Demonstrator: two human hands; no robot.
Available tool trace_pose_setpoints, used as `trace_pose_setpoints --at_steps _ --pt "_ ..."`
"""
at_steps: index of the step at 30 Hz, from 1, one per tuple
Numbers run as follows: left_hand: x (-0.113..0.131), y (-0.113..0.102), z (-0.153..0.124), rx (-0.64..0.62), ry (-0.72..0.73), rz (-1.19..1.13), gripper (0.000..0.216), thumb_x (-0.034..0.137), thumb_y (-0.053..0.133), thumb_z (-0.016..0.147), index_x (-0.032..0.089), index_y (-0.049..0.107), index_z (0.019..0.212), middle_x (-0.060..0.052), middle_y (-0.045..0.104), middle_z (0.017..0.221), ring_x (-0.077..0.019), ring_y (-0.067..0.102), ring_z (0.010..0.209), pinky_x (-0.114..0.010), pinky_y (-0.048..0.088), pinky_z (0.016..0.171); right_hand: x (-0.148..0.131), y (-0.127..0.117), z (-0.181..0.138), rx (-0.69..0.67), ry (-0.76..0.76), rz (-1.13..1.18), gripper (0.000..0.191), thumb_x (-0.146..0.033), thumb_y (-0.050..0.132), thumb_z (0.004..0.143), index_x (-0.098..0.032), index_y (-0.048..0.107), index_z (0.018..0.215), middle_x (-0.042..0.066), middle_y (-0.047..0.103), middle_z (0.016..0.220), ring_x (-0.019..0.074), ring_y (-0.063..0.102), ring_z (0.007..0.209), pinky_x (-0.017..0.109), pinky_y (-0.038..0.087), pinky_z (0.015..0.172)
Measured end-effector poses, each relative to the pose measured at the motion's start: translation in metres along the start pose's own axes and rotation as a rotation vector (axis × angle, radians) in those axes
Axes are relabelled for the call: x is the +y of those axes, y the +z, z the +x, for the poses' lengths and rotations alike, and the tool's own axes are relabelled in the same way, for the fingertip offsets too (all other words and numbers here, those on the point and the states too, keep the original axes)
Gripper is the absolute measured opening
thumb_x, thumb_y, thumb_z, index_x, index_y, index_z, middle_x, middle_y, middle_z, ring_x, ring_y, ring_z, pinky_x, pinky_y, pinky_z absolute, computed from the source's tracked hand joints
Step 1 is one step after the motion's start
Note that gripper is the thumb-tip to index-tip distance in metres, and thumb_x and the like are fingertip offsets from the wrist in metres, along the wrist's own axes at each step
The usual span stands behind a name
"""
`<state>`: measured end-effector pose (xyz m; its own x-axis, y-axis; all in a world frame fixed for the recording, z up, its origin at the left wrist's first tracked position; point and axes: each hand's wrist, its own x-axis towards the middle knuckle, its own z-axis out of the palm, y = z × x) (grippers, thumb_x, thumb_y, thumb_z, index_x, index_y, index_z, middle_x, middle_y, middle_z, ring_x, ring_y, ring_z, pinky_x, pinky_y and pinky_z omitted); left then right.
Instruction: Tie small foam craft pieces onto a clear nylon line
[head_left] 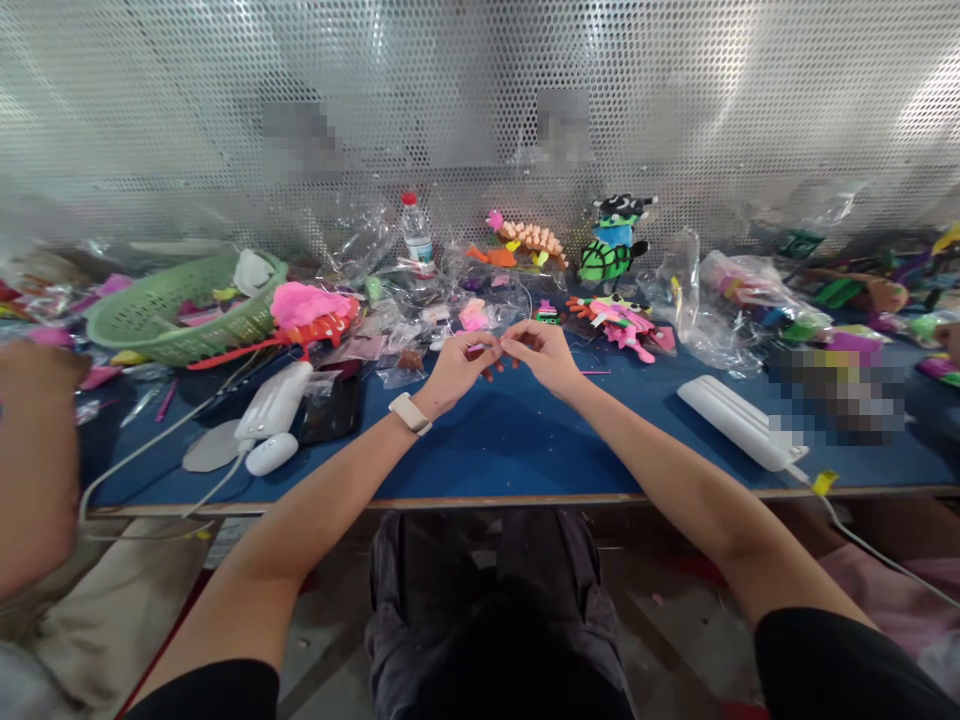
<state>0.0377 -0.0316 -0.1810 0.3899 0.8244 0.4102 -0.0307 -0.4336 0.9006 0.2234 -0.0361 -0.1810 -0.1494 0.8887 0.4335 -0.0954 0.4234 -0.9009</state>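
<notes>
A thin purple piece shows at the left hand, its visible length running roughly sideways, left to right; which end is the tip is too small to tell. It sits in the gap between the left thumb and forefinger, which close on it. The right hand meets the left, thumb and forefinger drawn together; whether they pinch anything, I cannot tell.

Just beyond the fingers lies a pink clay lump among clear wrappers. Right of them are a purple stick and, farther out, a pink clay figure. Beyond the fingers stand a spiky clay creature, a green-and-black clay turtle and a red-capped bottle. Well to their left is a green basket, with a black phone nearer; a white power strip lies to the right.

The blue-topped bench spreads beneath the fingers, and a perforated metal panel rises behind everything.
</notes>
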Motion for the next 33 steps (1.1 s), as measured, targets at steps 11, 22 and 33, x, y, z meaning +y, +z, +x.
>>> trace_pose_setpoints --at_steps 11,22,33 --pt "-0.001 -0.013 0.003 -0.12 -0.092 -0.045 0.032 0.049 0.089 0.093 0.022 0.073 0.084 -0.003 0.07 0.074 -0.0128 0.07 0.064 -0.024 0.057 0.055 -0.001 -0.019 0.009 0.021 0.097 0.133 0.041 -0.047 0.1 0.074 -0.024 0.069 0.086 -0.001 0.07 0.074 0.0158 0.069 0.071 0.031 0.058 0.063" --pt "0.004 -0.035 0.008 -0.264 -0.222 -0.201 0.037 0.052 0.09 0.092 0.021 0.07 0.086 -0.004 0.066 0.081 -0.0142 0.067 0.07 -0.026 0.06 0.06 -0.006 -0.029 0.016 0.184 0.14 0.303 0.047 -0.069 0.078 0.09 -0.027 0.069 0.109 0.003 0.077 0.091 0.0205 0.077 0.087 0.037 0.065 0.084" --pt "0.013 -0.053 0.001 -1.065 -0.577 -0.21 0.044 0.059 0.095 0.086 0.018 0.077 0.087 -0.005 0.07 0.085 -0.0159 0.068 0.07 -0.031 0.065 0.073 -0.02 -0.03 0.003 -0.465 0.421 0.093 0.043 -0.06 0.087 0.089 -0.021 0.08 0.106 0.007 0.081 0.1 0.0126 0.068 0.063 0.025 0.045 0.046"
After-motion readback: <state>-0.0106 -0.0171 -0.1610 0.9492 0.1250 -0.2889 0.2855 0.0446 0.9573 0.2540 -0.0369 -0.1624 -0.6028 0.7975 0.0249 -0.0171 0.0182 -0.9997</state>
